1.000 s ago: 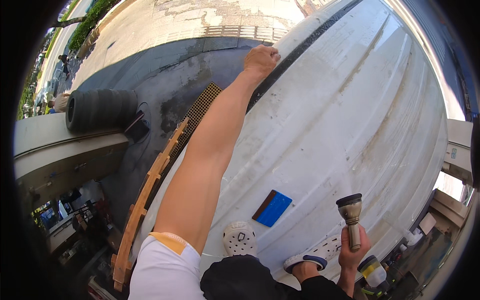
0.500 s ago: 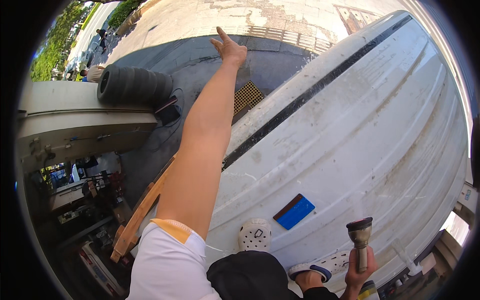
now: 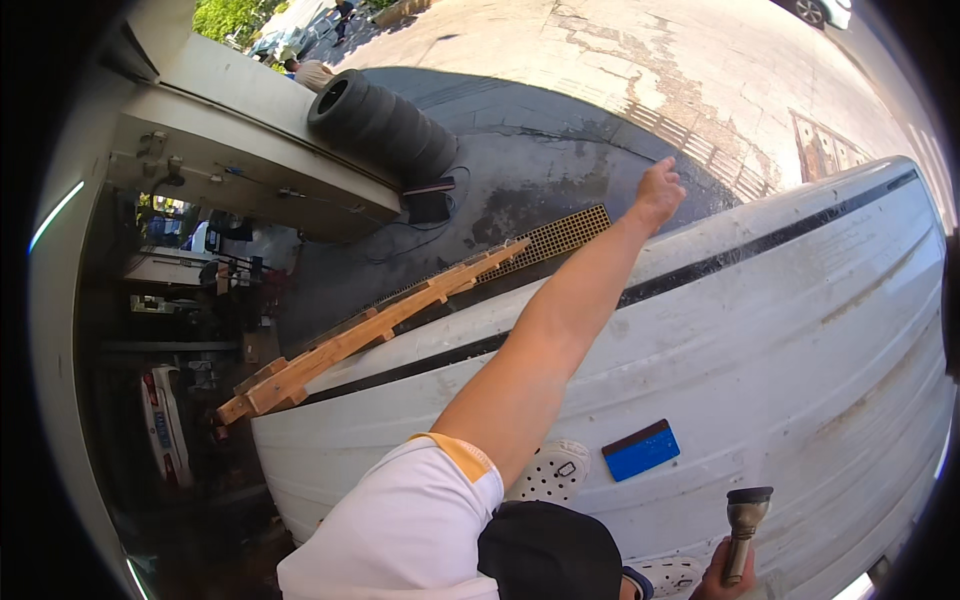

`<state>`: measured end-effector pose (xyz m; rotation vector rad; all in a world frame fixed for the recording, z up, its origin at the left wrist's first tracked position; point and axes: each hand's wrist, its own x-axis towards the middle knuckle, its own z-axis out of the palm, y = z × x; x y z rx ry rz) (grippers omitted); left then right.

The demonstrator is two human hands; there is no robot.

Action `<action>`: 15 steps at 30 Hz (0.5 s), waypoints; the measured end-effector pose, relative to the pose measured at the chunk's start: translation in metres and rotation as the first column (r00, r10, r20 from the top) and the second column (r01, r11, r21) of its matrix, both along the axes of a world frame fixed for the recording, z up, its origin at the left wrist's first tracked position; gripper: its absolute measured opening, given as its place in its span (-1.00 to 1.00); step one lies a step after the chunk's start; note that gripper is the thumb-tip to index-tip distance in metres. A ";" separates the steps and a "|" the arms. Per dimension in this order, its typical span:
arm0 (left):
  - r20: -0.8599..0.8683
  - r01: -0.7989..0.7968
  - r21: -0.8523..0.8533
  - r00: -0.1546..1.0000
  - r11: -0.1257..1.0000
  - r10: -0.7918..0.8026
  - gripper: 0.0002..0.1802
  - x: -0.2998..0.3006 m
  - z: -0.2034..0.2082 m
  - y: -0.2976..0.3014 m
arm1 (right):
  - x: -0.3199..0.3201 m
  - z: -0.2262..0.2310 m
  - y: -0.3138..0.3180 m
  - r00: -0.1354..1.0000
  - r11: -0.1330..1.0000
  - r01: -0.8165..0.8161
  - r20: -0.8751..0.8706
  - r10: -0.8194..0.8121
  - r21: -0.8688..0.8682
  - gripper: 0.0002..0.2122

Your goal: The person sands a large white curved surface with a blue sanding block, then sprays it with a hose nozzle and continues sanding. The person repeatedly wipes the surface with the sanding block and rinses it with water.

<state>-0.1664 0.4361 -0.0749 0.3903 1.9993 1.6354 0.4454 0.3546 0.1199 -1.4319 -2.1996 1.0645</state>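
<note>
My left arm, in a white sleeve with a yellow lining, stretches out past the far edge of a dirty white ribbed vehicle roof [image 3: 800, 310]. At its end my left hand [image 3: 660, 195] is empty, fingers loosely bent and apart. My right hand [image 3: 722, 578], low at the right, is closed round a metal hose nozzle [image 3: 745, 515] whose flared head points away from me. Faint mist shows just beyond the head. A blue squeegee card [image 3: 642, 452] with a dark brown edge lies flat on the roof, between my hands and touched by neither.
My white clogs [image 3: 548, 470] stand on the roof. A wooden ladder [image 3: 365, 335] leans along its left edge, beside a yellow floor grate [image 3: 555, 240]. Stacked tyres [image 3: 385, 125] lie near a wall; a person [image 3: 310, 75] is behind them. A cluttered workshop [image 3: 200, 330] is at left.
The view has swung left, so most things sit farther right. My left arm has swung rightward over the roof edge, its fingers less spread. The nozzle stays in my right hand.
</note>
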 end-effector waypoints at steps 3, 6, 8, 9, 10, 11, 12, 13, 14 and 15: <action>0.155 0.066 0.072 0.985 0.995 -0.076 -0.62 0.097 0.052 0.033 | -0.008 0.024 0.003 0.991 0.996 0.085 0.103 -0.086 0.012 -0.80; 0.146 0.475 0.139 0.858 0.869 -0.493 -0.64 0.204 0.084 0.026 | -0.024 0.030 0.005 0.991 0.991 0.127 0.042 -0.128 0.031 -0.81; 0.327 0.550 0.180 0.748 0.816 -0.577 -0.73 0.272 0.081 0.021 | -0.017 0.012 0.007 0.983 0.983 0.186 0.004 -0.186 -0.009 -0.80; 0.453 0.486 0.242 0.709 0.840 -0.541 -0.70 0.299 0.075 0.018 | -0.009 0.002 0.009 0.976 0.976 0.215 -0.011 -0.216 -0.032 -0.79; 0.538 0.457 0.217 0.681 0.863 -0.496 -0.71 0.322 0.067 0.019 | 0.000 -0.004 0.013 0.966 0.958 0.258 0.028 -0.257 -0.123 -0.78; 0.620 0.430 0.192 0.644 0.882 -0.449 -0.73 0.334 0.060 0.022 | -0.004 0.000 0.014 0.964 0.951 0.266 0.030 -0.264 -0.160 -0.77; 0.674 0.390 0.214 0.605 0.896 -0.425 -0.74 0.335 0.054 0.025 | -0.013 0.009 0.015 0.963 0.942 0.270 0.034 -0.268 -0.198 -0.77; 0.724 0.348 0.233 0.561 0.908 -0.401 -0.75 0.333 0.046 0.026 | -0.019 0.015 0.015 0.962 0.933 0.273 0.039 -0.272 -0.237 -0.76; 0.773 0.311 0.256 0.503 0.915 -0.387 -0.77 0.333 0.050 0.028 | -0.019 0.015 0.015 0.972 0.957 0.234 0.010 -0.236 -0.170 -0.76; 0.742 0.360 0.230 0.536 0.904 -0.402 -0.77 0.332 0.054 0.031 | -0.020 0.014 0.014 0.980 0.975 0.195 -0.015 -0.198 -0.102 -0.75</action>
